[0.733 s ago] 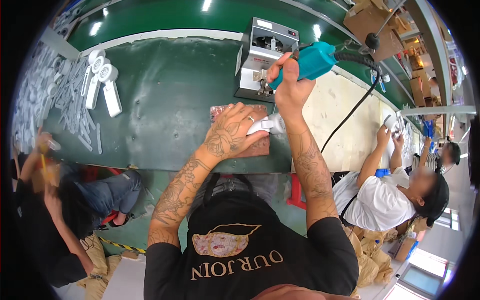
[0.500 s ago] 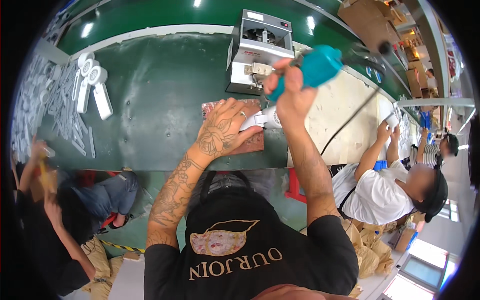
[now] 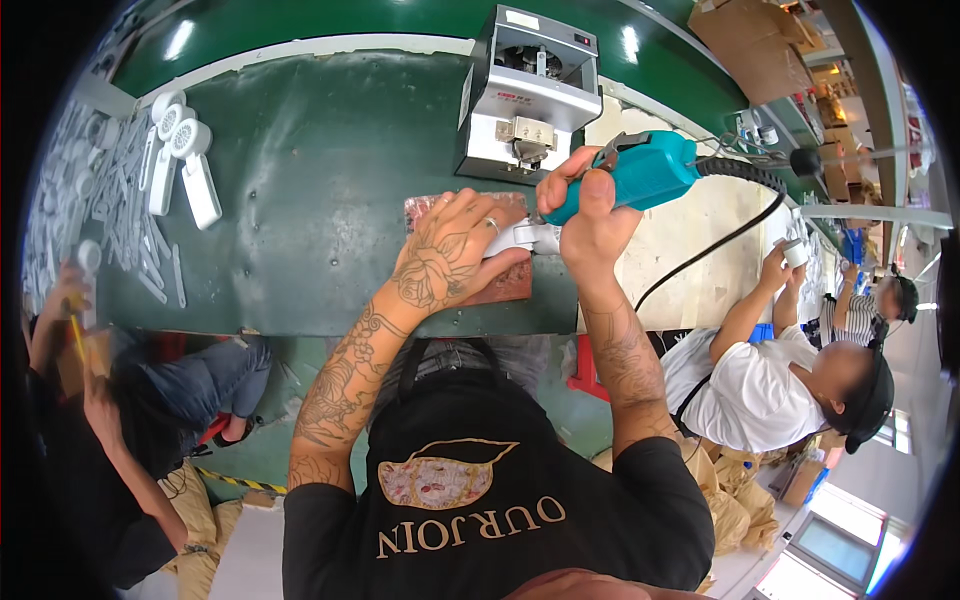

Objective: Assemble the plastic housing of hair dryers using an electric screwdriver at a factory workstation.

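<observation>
My left hand presses a white handheld fan down on a reddish-brown pad, with its palm and fingers over the handle. The fan's round head sits to the right, largely hidden by my other hand. My right hand is wrapped round a teal electric screwdriver with a black cable. The tool's nose points left, just above the joint between the fan's handle and head. Its tip is hidden, so I cannot tell whether it touches the fan.
A grey screw feeder stands behind my hands. Several white fans lie at the left, beside a heap of grey-white plastic parts. The black cable arcs across the pale sheet on the right. Co-workers sit on both sides.
The screwdriver has moved down and a little right, and is now steadier above the fan. My right hand came down with it, hiding the fan's grille. My left hand stays in place.
</observation>
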Available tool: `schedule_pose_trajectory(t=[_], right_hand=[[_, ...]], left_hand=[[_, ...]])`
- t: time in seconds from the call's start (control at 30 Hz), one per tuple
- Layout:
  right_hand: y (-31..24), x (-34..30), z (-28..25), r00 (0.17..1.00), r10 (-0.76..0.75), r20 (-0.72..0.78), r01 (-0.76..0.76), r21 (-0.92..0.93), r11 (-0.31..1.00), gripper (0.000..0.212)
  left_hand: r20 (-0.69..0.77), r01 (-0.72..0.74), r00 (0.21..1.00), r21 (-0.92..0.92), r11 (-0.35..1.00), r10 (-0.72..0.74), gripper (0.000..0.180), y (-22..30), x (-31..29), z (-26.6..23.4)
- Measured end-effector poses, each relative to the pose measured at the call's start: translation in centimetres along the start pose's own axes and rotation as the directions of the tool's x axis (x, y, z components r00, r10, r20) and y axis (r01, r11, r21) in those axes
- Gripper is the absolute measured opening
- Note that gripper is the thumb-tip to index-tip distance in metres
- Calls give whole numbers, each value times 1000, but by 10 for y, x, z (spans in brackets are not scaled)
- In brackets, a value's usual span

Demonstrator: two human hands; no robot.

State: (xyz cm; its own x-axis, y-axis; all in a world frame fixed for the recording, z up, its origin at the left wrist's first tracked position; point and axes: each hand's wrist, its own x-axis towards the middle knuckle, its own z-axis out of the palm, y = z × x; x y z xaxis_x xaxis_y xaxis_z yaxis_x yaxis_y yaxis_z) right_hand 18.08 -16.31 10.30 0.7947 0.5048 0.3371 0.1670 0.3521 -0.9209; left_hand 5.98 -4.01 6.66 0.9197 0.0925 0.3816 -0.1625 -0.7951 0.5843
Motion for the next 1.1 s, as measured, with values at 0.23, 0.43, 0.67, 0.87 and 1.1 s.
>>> schedule_pose_trajectory(t=[0.23, 0.43, 0.67, 0.87, 1.1], right_hand=[[5, -1, 4, 1000, 11, -3, -10, 70, 998, 45], [1, 1, 9, 1000, 22, 4, -22, -5, 1000, 45], [-8, 45, 26, 983, -169, -72, 173, 52, 984, 35], [16, 53, 23, 977, -211, -6, 211, 29, 977, 37], [-8, 32, 19, 995, -7, -99, 13, 65, 998, 32]], left_hand=[[10, 4, 1000, 68, 998, -4, 41, 2, 0, 0], [-7, 3, 1000, 98, 995, -2, 44, 0, -1, -1], [66, 112, 992, -28, 993, -110, 39, -1, -5, 0], [-15, 51, 999, -8, 999, -51, 34, -1, -7, 5], [120, 121, 986, -53, 991, -114, 36, 1, -3, -3]])
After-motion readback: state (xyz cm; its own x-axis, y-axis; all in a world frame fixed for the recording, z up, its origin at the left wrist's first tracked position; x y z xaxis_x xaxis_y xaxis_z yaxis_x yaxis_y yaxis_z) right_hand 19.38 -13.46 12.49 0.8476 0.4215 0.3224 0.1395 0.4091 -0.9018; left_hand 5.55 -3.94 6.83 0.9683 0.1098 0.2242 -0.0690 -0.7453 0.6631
